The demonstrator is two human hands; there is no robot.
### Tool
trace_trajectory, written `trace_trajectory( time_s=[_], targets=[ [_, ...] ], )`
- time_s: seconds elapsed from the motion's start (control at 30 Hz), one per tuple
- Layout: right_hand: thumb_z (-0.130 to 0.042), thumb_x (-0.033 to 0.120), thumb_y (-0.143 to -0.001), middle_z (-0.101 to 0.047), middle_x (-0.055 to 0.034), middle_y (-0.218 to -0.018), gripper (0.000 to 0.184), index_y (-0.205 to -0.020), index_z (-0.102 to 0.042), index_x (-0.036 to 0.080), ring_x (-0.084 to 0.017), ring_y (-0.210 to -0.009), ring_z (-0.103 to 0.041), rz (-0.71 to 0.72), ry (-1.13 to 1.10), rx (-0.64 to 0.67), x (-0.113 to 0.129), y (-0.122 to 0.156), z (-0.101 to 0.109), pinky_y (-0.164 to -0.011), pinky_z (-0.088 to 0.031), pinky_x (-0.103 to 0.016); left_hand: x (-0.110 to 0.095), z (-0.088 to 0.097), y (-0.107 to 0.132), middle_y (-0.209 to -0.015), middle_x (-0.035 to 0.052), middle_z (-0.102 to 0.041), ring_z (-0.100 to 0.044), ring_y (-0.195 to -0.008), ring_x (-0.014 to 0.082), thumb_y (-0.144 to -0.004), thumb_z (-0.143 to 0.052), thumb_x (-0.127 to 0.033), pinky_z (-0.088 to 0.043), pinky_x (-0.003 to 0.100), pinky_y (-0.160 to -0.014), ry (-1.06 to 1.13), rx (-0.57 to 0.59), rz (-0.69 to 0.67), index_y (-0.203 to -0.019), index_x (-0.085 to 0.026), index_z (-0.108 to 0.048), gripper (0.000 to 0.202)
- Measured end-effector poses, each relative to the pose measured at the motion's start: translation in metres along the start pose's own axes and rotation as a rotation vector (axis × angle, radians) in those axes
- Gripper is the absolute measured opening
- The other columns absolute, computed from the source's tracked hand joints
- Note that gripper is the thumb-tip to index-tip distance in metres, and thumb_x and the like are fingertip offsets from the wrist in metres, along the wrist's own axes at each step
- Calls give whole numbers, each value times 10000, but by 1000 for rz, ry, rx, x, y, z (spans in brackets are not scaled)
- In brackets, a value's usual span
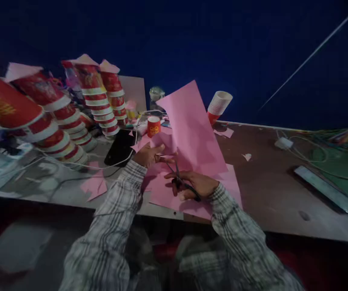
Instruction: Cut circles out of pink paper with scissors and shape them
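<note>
My left hand [148, 155] is closed on a large pink paper sheet [193, 129], pinching it near its left lower edge. The sheet stands up tilted above the table. In my right hand [196, 185] is a pair of black-handled scissors [178, 178], its fingers in the handles. The blades are apart and point up toward my left hand, at the paper's lower edge. More pink paper [228, 190] lies flat under both hands. Just behind my left hand stands a red paper cup [154, 127].
Tall stacks of red and white cups with pink cone tops [97, 97] stand at the left. A black phone [120, 148], pink scraps [95, 184] and cables lie near them. Nested cups [219, 106] lean at the back. Another phone [322, 189] lies at the right.
</note>
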State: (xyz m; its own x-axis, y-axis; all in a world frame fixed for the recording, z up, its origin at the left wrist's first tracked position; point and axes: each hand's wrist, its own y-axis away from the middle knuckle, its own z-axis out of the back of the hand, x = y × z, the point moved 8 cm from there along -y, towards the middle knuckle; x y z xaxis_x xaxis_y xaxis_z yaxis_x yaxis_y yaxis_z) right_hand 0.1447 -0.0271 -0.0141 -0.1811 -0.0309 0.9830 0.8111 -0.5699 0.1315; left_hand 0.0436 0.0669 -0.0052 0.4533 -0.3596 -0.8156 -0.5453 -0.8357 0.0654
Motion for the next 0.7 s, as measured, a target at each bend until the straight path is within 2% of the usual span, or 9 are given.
trace_trajectory(
  time_s=[0.13,0.3,0.43,0.5,0.57,0.63,0.7],
  targets=[
    [-750,530,-705,-608,-13,-819,767,-1321,-510,141,-157,-834,-624,68,-97,-39,3,1,3,-1018,-436,-445,-3,1,-1,-991,107,-739,-690,-1001,319,-803,-673,-188,-547,553,-883,62,-17,-43,-1177,-138,-547,398],
    [-729,534,-728,-634,-32,-832,732,-1304,-525,130,-154,-790,-615,115,-111,-43,10,3,7,-1005,-437,-472,5,-2,-1,-958,101,-734,-695,-979,322,-807,-652,-169,-499,629,-895,110,-48,25,-1094,-146,-555,304],
    [-737,511,-731,-628,-30,-820,728,-1303,-528,112,-154,-794,-618,109,-119,-45,9,2,7,-1012,-428,-485,11,1,-1,-938,80,-724,-679,-1014,321,-799,-664,-181,-455,644,-933,82,-88,40,-1051,-154,-586,265],
    [-735,511,-735,-624,-26,-816,725,-1304,-527,113,-154,-806,-623,126,-123,-34,9,1,6,-1026,-416,-490,7,0,-3,-971,78,-716,-658,-1062,307,-776,-694,-211,-432,591,-994,27,-54,-16,-1013,-147,-630,254],
    [-724,511,-747,-625,-26,-820,716,-1310,-523,118,-149,-796,-621,149,-119,-20,11,2,5,-1015,-426,-485,-1,-3,-5,-1021,93,-710,-638,-1091,283,-723,-750,-262,-433,473,-1031,-37,18,-118,-987,-128,-679,305],
    [-710,512,-762,-631,-30,-818,707,-1317,-519,118,-147,-789,-618,176,-100,-17,15,3,5,-980,-451,-465,-6,-6,-6,-1063,111,-706,-632,-1087,260,-699,-774,-315,-481,366,-960,-89,106,-174,-1024,-123,-700,384],
    [-699,514,-773,-639,-40,-822,700,-1321,-520,117,-158,-806,-618,198,-62,-21,17,6,6,-926,-478,-430,-7,-8,-6,-1068,120,-708,-643,-1055,258,-710,-767,-356,-517,327,-848,-105,153,-171,-1074,-140,-695,428]
  ],
)
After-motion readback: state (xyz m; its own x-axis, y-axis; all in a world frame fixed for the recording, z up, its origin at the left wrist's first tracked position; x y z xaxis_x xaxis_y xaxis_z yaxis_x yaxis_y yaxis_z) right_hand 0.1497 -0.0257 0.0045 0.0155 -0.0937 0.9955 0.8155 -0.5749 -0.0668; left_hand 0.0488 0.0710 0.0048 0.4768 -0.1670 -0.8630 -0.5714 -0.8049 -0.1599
